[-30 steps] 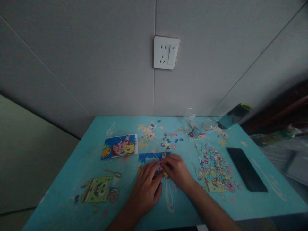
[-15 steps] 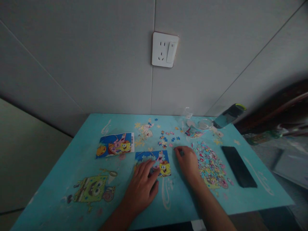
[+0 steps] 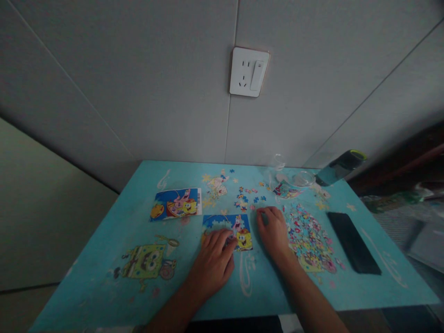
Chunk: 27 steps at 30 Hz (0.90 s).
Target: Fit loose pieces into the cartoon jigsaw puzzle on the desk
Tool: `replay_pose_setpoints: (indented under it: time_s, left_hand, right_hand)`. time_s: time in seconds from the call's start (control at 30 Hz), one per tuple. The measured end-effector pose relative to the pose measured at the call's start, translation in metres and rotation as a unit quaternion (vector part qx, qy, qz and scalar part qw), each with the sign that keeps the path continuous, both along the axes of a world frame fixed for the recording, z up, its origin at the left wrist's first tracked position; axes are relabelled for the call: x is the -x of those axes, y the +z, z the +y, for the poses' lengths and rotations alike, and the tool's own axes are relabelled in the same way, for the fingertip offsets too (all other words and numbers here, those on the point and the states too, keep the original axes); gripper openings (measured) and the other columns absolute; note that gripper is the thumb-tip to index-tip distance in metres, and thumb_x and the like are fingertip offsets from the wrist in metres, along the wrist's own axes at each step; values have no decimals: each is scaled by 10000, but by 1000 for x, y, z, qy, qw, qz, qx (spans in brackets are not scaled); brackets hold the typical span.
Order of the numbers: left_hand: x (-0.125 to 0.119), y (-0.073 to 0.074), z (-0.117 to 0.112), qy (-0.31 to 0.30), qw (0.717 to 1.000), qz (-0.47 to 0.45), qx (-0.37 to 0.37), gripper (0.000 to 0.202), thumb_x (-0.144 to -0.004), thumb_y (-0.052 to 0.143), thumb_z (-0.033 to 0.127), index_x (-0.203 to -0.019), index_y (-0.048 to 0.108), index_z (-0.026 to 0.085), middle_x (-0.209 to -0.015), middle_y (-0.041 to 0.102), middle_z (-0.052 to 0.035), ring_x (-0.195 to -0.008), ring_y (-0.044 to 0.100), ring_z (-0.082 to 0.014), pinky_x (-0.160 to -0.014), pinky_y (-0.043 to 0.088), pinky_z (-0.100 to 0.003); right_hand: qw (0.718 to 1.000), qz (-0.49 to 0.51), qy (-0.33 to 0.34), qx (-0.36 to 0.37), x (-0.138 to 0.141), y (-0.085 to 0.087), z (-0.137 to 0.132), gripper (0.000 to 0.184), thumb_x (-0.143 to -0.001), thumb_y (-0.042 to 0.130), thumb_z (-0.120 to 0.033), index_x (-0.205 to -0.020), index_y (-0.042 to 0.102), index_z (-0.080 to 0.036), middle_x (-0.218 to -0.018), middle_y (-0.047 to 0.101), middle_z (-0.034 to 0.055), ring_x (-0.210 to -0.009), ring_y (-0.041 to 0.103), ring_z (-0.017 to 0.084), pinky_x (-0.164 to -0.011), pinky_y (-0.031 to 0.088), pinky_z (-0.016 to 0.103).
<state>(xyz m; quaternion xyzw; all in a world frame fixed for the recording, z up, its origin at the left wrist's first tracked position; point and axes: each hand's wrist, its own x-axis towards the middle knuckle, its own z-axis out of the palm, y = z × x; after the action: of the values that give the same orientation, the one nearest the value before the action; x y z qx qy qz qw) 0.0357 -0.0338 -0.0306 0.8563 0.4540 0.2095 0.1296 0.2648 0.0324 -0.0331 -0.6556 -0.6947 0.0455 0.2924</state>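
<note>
A partly assembled jigsaw puzzle [image 3: 244,239] with a cartoon picture lies on the table in front of me. My left hand [image 3: 215,252] rests over its lower left part with fingers stretched and slightly apart, covering some of the picture. Just right of the puzzle is my right hand [image 3: 273,231], its thumb and curled fingers drawn together near the tabletop. Whatever is between those fingertips is too small to make out. Loose blue and pink puzzle pieces [image 3: 256,200] lie beyond it. A large heap of mixed pieces [image 3: 308,236] spreads right of my right wrist.
A cartoon picture card [image 3: 176,203] lies left of the puzzle on the printed blue table [image 3: 104,259]. A black phone-like slab [image 3: 354,243] is at the right. Clear plastic containers [image 3: 303,179] and a dark bottle [image 3: 342,167] stand near the wall, below a socket [image 3: 249,71].
The whole view has swung slightly left, so things appear further right. Both hands keep nearly the same places beside and over the puzzle.
</note>
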Motion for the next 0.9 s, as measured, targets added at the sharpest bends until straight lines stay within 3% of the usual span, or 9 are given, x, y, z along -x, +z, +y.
replay_pose_setpoints:
  time_s: [0.37, 0.7, 0.9]
  left_hand:
    - [-2, 2, 3, 13, 1000, -4, 8, 333, -935, 502, 161, -1240, 600, 251, -1324, 546, -96, -1244, 498, -298, -1054, 421, -549]
    - [-5, -5, 4, 26, 999, 16, -14, 264, -959, 487, 199, -1195, 605, 215, -1437, 467, -114, -1416, 373, -303, -1201, 287, -594]
    - [-5, -4, 3, 18, 999, 8, -27, 260, -968, 485, 211, -1199, 603, 211, -1408, 497, -113, -1415, 380, -298, -1201, 291, -597]
  right_hand:
    - [999, -36, -22, 7, 0, -11, 14, 281, -979, 521, -317, -1132, 731, -210, -1091, 622, 132, -1022, 564, 279, -942, 435, 440]
    - [1000, -18, 1, 18, -1, -16, 21, 236, -949, 573, -330, -1065, 748, -221, -1078, 652, 100, -1009, 585, 256, -944, 446, 398]
    - [998, -45, 5, 45, -11, -7, 39, 285, -965, 545, -321, -1153, 726, -208, -1109, 675, 105, -1034, 602, 246, -979, 432, 361]
